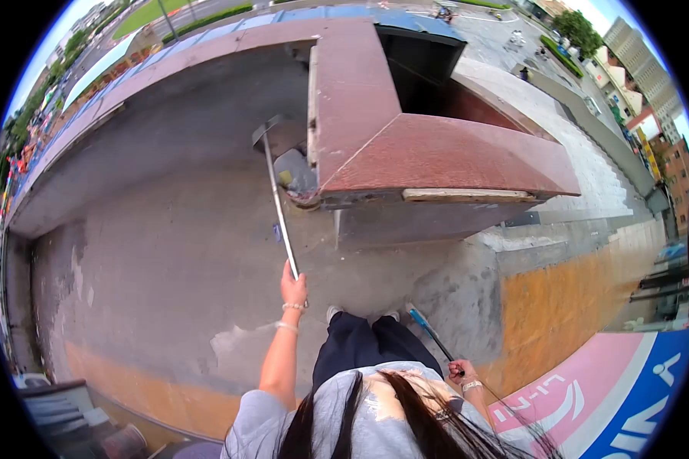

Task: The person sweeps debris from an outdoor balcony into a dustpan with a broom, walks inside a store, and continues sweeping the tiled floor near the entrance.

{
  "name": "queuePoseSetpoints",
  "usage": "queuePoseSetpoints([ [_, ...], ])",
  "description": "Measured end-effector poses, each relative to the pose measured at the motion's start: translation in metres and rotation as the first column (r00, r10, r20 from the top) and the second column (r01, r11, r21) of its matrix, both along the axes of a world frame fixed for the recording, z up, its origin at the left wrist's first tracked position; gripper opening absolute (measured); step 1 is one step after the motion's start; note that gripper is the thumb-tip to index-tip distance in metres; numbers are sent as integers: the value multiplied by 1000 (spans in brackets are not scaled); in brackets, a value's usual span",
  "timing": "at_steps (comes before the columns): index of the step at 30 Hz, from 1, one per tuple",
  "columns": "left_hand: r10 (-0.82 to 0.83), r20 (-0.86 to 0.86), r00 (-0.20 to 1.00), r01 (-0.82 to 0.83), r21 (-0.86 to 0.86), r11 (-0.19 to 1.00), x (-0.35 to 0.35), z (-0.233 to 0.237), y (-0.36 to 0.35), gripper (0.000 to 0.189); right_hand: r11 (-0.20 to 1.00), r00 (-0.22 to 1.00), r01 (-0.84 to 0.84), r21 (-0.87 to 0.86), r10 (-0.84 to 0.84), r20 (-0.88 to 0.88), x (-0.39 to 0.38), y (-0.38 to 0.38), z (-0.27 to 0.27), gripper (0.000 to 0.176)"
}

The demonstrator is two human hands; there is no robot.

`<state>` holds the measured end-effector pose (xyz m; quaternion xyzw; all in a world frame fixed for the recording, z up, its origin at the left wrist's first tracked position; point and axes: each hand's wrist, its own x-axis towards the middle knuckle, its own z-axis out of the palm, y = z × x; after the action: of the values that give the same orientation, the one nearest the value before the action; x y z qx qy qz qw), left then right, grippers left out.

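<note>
Left hand (293, 287), fisted on the long silver metal pole (279, 199) reaching toward 12 o'clock, should probably hold it steady; right hand (459, 372) clasps a thin blue-handled stick (425, 325).

The grey concrete roof floor (168, 252) is patchy and stained, with a pale scuffed blotch at about 8 o'clock from the person's shoes (334, 312) and a tan-orange band along its edges at 7 and at 3 o'clock. Toward 12 o'clock, in the corner against the red-tiled wall (436, 157), sits a heap of grey debris (295, 174) with a yellowish bit in it, and the head of a long-handled tool (278, 203), possibly a dustpan, rests on the floor just beyond it at 11 o'clock. A blue scrap (277, 232) lies beside the shaft, and the head of the blue broom (429, 330) touches the concrete at 3 o'clock, just beside the shoes.
</note>
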<state>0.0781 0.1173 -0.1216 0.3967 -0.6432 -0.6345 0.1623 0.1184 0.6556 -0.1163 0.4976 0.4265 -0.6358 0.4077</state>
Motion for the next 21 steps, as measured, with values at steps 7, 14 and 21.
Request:
queuePoseSetpoints([
  [7,136,-154,979,-96,243,965,12,64,26,42,997,985,57,-50,-49,163,-10,1,-13,16],
  [14,408,-126,904,-285,534,796,33,108,70,29,932,955,294,-212,-297,14,-25,50,-16,21],
  [21,438,109,892,-357,766,535,20,104,122,9,824,850,488,-288,-524,-57,-15,126,33,14],
])
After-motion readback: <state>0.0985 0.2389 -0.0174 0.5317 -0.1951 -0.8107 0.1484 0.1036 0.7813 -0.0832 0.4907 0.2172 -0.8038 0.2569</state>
